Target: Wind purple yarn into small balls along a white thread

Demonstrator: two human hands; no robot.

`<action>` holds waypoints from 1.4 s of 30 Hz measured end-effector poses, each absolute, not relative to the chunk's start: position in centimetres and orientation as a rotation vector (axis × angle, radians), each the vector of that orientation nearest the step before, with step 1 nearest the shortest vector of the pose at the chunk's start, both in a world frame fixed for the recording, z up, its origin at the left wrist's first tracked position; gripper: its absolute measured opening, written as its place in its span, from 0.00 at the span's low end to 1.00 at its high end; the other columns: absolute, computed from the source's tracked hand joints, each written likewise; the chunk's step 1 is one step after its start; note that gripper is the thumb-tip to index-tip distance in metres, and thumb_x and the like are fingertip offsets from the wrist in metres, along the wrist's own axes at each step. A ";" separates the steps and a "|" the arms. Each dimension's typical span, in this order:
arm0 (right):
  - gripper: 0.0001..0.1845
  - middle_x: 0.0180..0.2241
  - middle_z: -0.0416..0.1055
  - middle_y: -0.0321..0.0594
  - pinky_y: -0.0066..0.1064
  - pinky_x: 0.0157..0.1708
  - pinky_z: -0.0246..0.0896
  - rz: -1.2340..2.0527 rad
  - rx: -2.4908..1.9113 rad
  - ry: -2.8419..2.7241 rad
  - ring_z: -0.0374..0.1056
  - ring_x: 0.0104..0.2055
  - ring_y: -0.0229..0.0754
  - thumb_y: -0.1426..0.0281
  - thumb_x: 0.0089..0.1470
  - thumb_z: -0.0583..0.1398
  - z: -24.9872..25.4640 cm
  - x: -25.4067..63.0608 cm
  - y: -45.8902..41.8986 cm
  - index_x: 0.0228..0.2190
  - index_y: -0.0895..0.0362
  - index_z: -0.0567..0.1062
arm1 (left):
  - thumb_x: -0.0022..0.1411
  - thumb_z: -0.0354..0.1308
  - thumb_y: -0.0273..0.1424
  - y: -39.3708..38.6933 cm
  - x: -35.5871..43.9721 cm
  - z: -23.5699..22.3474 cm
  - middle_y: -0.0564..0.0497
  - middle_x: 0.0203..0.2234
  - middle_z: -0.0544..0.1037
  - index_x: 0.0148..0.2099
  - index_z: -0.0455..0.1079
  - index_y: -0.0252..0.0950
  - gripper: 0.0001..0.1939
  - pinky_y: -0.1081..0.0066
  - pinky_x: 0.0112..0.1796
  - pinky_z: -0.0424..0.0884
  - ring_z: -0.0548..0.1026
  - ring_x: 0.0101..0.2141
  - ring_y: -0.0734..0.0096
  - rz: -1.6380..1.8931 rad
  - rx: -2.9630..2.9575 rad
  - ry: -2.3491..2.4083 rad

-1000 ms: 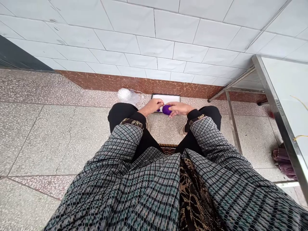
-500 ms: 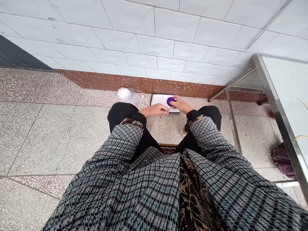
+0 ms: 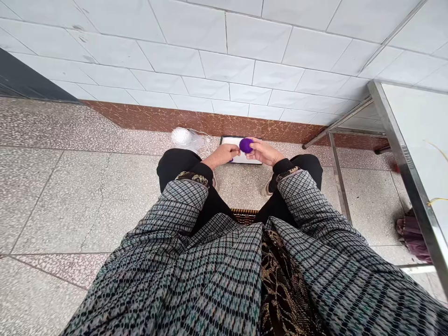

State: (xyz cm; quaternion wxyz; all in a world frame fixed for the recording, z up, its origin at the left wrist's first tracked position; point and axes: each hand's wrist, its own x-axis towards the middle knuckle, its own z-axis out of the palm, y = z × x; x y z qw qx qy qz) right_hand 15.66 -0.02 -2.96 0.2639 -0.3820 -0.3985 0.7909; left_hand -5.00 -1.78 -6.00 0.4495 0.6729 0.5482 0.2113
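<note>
A small purple ball of yarn is held in my right hand, the thumb and fingers closed round its right side. Just left of the ball, my left hand is pinched, its fingertips close to the yarn. A bit of purple yarn shows below those fingers; the strand between the hands is too fine to follow. Under both hands, a white tray with a dark rim lies on the floor.
Left of the tray lies a ball of white yarn in clear plastic, with loose strands. A metal-framed table stands at the right, yellow strands on its top. A tiled wall rises ahead. Dark reddish cloth lies at lower right.
The purple ball has shifted slightly left and turned in my right hand. My left hand has drawn back a little to the left, and the dark strand seen between the hands no longer shows.
</note>
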 end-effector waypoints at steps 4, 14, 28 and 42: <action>0.09 0.32 0.74 0.34 0.26 0.34 0.73 1.973 -1.124 -0.926 0.71 0.28 0.33 0.74 0.65 0.57 -2.9 15.2 0.2 0.46 0.55 0.66 | 0.59 0.56 0.32 -2.3 -4.4 -6.0 0.54 0.22 0.73 0.32 0.74 0.33 0.09 0.75 0.30 0.64 0.67 0.23 0.76 0.300 1.702 1.037; 0.16 0.28 0.71 0.33 0.22 0.23 0.64 1.734 -1.706 -1.671 0.65 0.23 0.32 0.78 0.54 0.67 -4.3 15.0 0.0 0.43 0.57 0.69 | 0.58 0.57 0.32 -2.2 -5.0 -5.9 0.52 0.25 0.75 0.33 0.77 0.32 0.10 0.73 0.34 0.64 0.69 0.27 0.72 0.442 1.823 1.090; 0.13 0.32 0.75 0.36 0.29 0.34 0.73 2.116 -1.008 -1.105 0.72 0.28 0.35 0.74 0.57 0.61 -3.6 15.9 0.5 0.45 0.56 0.69 | 0.59 0.54 0.30 -1.8 -5.1 -6.2 0.54 0.20 0.69 0.31 0.74 0.34 0.08 0.71 0.30 0.60 0.65 0.24 0.72 0.516 1.687 1.391; 0.16 0.31 0.74 0.34 0.24 0.25 0.67 2.062 -1.433 -1.829 0.69 0.25 0.34 0.80 0.49 0.66 -4.1 16.0 0.0 0.40 0.58 0.72 | 0.57 0.57 0.30 -1.9 -5.1 -5.6 0.53 0.21 0.73 0.32 0.74 0.33 0.07 0.73 0.31 0.65 0.68 0.24 0.73 0.419 1.700 1.167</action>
